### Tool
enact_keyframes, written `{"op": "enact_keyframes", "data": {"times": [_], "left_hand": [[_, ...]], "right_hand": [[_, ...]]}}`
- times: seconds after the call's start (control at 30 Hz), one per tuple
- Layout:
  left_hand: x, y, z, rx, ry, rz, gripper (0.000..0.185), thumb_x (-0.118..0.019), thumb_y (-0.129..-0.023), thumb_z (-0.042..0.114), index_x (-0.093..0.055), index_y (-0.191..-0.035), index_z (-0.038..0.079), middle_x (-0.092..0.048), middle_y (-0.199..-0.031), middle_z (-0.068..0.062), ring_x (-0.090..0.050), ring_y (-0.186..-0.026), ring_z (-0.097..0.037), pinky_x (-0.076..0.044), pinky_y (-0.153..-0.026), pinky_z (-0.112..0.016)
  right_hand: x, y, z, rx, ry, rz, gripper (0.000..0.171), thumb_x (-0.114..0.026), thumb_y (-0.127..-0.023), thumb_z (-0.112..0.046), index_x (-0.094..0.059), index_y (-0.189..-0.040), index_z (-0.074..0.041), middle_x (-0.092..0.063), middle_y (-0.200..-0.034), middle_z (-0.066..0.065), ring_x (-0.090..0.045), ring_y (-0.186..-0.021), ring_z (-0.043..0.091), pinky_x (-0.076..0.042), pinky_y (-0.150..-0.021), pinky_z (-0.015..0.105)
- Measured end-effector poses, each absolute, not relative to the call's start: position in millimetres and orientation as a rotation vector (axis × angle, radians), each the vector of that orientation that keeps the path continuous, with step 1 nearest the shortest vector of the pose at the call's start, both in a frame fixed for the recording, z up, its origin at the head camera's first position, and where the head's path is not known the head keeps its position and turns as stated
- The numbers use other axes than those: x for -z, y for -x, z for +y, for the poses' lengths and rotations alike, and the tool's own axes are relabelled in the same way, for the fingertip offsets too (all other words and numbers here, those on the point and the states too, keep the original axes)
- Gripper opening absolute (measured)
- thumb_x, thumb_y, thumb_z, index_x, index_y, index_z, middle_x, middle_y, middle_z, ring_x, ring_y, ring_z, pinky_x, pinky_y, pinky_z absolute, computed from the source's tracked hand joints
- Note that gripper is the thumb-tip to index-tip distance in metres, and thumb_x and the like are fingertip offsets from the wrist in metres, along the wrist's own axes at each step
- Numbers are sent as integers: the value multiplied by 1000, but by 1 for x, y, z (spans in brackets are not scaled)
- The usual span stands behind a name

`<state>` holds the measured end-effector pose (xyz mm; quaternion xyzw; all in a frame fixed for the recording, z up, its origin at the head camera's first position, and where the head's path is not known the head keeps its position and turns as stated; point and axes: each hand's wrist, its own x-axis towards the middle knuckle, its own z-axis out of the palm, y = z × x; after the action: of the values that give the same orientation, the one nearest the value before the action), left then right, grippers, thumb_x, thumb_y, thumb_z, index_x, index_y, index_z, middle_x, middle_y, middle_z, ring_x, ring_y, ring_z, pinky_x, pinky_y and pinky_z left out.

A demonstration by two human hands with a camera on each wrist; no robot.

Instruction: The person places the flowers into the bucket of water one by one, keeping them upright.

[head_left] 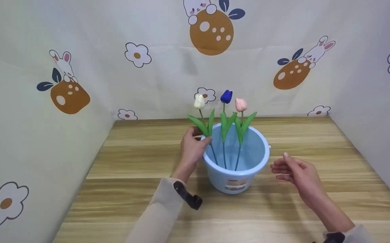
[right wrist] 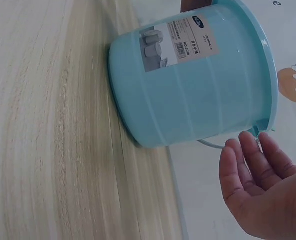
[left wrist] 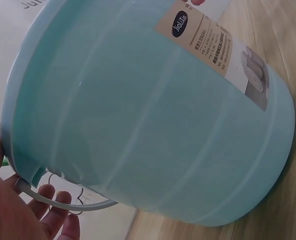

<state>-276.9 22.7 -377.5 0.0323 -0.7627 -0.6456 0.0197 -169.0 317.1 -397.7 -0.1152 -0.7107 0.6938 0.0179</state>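
Observation:
A light-blue plastic bucket (head_left: pixel 264 158) stands upright on the table. Three artificial tulips lean inside it: a white tulip (head_left: pixel 199 101), a blue tulip (head_left: pixel 226 97) and a pink tulip (head_left: pixel 241 104), each with green leaves. My left hand (head_left: pixel 193 148) grips the bucket's left rim, thumb over the edge beside the white tulip's stem. In the left wrist view its fingers (left wrist: pixel 55 212) curl by the bucket's thin handle (left wrist: pixel 72 206). To the right of the bucket, my right hand (head_left: pixel 299 175) holds nothing, its fingers loosely bent and apart from the bucket.
The wood-grain table (head_left: pixel 124 199) is enclosed by pale cloth walls (head_left: pixel 164 81) printed with rabbits, brown fruit and flowers. A paper label (right wrist: pixel 180 44) is stuck to the bucket's front. Black straps (head_left: pixel 186 195) sit at the wrists.

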Motion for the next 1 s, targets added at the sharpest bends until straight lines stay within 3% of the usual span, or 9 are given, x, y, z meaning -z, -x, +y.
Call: {"op": "enact_keyframes", "data": {"times": [0.3,0.7,0.9,1.0], "left_hand": [[371,278,23,1972,-90,-2480,45,-75,-93,10,-60,-135,7,-65,-132,-14,-63,-124,-31,-56,-106,-45],[372,278,21,1980,-49,-2499,46,-75,-91,10,-60,-134,8,-65,-132,-15,-62,-124,-31,-55,-107,-46],[375,275,16,1998,-43,-2476,49,-78,-89,13,-61,-134,5,-64,-135,-17,-61,-126,-33,-55,-107,-46],[376,272,10,1988,-10,-2442,52,-78,-87,16,-62,-135,4,-63,-138,-18,-57,-131,-36,-51,-111,-50]], "right_hand": [[400,169,322,-1982,341,-2338,46,-52,-111,-42,-73,-121,-3,-80,-109,-3,-74,-100,5,-62,-88,27],[403,169,323,-1896,310,-2351,45,-54,-111,-39,-72,-121,0,-80,-108,-6,-73,-101,2,-61,-88,25],[405,167,325,-1728,306,-2464,49,-54,-110,-44,-70,-126,-1,-77,-124,5,-69,-101,-5,-59,-89,21],[406,164,326,-1563,284,-2551,53,-54,-109,-48,-69,-131,-3,-73,-133,12,-67,-109,1,-57,-91,19]]}}
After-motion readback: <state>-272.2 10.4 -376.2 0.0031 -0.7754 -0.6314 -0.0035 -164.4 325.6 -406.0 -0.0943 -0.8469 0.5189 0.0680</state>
